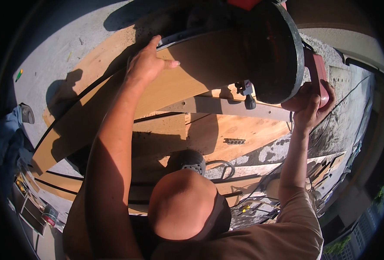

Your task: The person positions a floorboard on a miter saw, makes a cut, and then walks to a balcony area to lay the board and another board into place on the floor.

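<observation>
My left hand [148, 64] presses on a long light-brown board [170, 89], thumb on its face and fingers over its far edge by a metal fence. The board runs from the lower left to beneath a large power saw with a dark round guard [275, 52]. My right hand [310, 106] is closed round the saw's red handle [319, 71], to the right of the guard. A dark knob [249, 102] sticks out below the guard, beside a metal bar [231, 106]. Shadow and the guard hide the blade and its contact with the board.
A plywood sheet [244, 125] lies under the saw, with a small perforated metal piece [234, 141] on it. My bent knee [183, 206] is close in front. Cables [255, 203] tangle at lower right. More boards [64, 184] and blue cloth [10, 134] lie at left.
</observation>
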### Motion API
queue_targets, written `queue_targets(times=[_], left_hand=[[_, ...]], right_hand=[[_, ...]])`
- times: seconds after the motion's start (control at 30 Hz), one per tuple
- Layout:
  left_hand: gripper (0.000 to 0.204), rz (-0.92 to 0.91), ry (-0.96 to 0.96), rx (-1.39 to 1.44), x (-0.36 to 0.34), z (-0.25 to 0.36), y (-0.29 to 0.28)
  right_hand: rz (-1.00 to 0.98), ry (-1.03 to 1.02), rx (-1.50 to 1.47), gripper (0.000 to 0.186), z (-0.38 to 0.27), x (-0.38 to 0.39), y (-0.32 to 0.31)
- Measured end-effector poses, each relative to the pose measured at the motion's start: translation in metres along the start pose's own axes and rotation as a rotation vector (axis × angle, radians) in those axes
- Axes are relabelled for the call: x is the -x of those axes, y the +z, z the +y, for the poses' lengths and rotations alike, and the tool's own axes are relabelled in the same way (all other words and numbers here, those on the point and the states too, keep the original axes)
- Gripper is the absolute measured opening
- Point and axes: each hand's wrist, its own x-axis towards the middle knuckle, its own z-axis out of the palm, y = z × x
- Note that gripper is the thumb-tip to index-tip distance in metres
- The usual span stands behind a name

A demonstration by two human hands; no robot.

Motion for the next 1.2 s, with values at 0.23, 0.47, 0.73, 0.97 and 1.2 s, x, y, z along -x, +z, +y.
queue_targets(times=[0.23, 0.47, 0.73, 0.97, 1.2], left_hand=[[0.098, 0.014, -0.016, -0.017, 0.002, 0.000, 0.009], [0.095, -0.030, -0.009, -0.047, 0.005, 0.007, -0.006], [0.096, -0.012, 0.075, -0.036, 0.002, -0.008, -0.004], [0.097, -0.037, 0.215, 0.140, -0.018, -0.051, 0.006], [0.110, -0.089, 0.261, -0.008, -0.007, -0.065, -0.019]], right_hand=[[-0.196, 0.115, -0.023, 0.048, -0.032, -0.040, -0.011], [-0.283, 0.163, -0.030, 0.043, -0.096, -0.116, 0.022], [-0.375, 0.280, 0.182, 0.041, -0.174, -0.206, 0.104], [-0.701, 0.305, 0.168, 0.025, -0.141, -0.311, 0.142], [-0.616, 0.291, 0.491, 0.030, -0.159, -0.321, 0.166]])
